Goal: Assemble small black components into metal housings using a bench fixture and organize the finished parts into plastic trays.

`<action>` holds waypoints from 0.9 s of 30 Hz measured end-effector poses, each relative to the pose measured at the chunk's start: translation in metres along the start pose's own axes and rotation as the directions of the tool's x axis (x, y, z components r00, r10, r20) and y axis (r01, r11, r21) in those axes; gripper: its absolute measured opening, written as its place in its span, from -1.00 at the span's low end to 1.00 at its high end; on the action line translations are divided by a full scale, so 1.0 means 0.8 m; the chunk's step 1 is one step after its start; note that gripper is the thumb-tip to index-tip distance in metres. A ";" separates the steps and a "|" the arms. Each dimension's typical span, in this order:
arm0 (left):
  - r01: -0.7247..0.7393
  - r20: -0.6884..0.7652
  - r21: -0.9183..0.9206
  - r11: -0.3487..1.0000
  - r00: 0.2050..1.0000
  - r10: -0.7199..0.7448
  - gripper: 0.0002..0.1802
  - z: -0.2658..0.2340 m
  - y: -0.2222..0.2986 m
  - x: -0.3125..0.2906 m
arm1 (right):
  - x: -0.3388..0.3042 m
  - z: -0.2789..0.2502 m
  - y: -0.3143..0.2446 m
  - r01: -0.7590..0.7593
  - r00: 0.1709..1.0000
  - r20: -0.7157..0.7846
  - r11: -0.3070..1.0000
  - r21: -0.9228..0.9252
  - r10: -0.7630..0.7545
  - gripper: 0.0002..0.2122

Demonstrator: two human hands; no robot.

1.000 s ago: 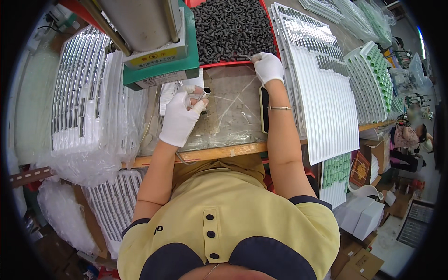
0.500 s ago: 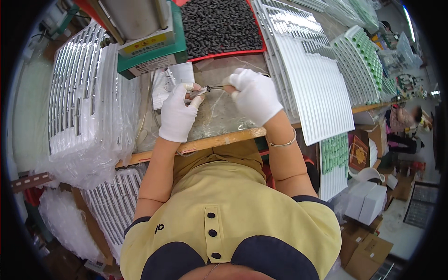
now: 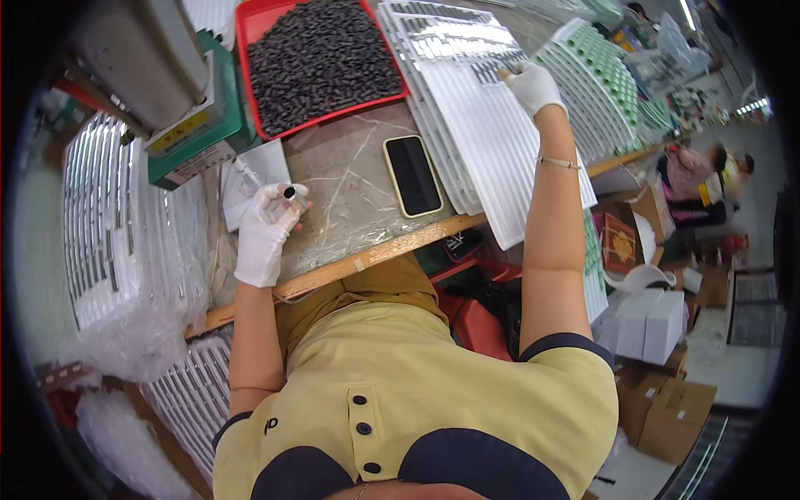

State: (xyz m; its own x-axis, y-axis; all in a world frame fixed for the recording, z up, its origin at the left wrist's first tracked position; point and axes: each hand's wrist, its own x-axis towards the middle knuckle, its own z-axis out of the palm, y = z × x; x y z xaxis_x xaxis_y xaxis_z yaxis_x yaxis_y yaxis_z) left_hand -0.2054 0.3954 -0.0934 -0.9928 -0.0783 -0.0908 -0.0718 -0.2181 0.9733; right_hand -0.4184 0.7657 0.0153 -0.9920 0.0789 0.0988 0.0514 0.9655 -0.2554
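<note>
My left hand, in a white glove with bare fingertips, is closed around a small part with a round black end. It is held above the near edge of the workbench. My right hand, gloved the same way, reaches far out to a white ribbed tray. Its thumb and fingers are pinched together at short metal pieces lying in the tray's grooves. Whether something is between them is too small to tell.
A red tray full of short black tubes stands at the back. Left of it is a green-based press. A phone lies on the bench. Plastic-wrapped ribbed trays stand left, green-dotted ones right. People are far right.
My right hand has left the left hand and the thin metal tool there, and stretched right to the ribbed tray. My left hand has moved slightly left and nearer. The phone has come into view.
</note>
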 end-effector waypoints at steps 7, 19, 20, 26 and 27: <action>-0.092 -0.037 -0.024 0.995 0.995 0.091 -0.71 0.019 0.005 0.013 | 0.071 0.064 0.019 -0.030 0.998 0.047 0.943 -0.331 0.048 -0.48; 0.046 -0.002 -0.064 0.997 0.999 -0.046 -0.74 -0.012 0.009 -0.004 | -0.116 -0.031 -0.098 0.216 0.966 -0.209 0.924 0.317 -0.154 -0.82; 0.148 0.011 -0.194 0.970 0.989 -0.149 -0.74 -0.015 0.016 -0.016 | -0.147 -0.018 -0.115 0.291 0.956 -0.172 0.812 0.505 -0.236 -0.89; -0.087 -0.172 0.200 0.976 0.978 0.122 -0.72 -0.009 -0.013 -0.023 | -0.224 0.095 -0.137 0.245 0.962 -0.074 0.719 0.650 -0.262 -0.83; -0.124 -0.143 0.197 0.973 0.978 0.154 -0.72 -0.009 -0.014 -0.027 | -0.241 0.085 -0.171 0.235 0.960 -0.107 0.539 0.809 -0.257 -0.82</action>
State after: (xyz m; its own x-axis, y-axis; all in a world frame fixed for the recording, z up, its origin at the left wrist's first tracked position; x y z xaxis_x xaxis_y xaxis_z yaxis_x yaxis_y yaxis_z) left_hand -0.1822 0.3925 -0.1041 -0.9680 -0.2492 0.0306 0.0343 -0.0108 0.9994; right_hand -0.2418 0.6016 -0.0345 -0.9534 -0.1460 0.2639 -0.2988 0.3383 -0.8923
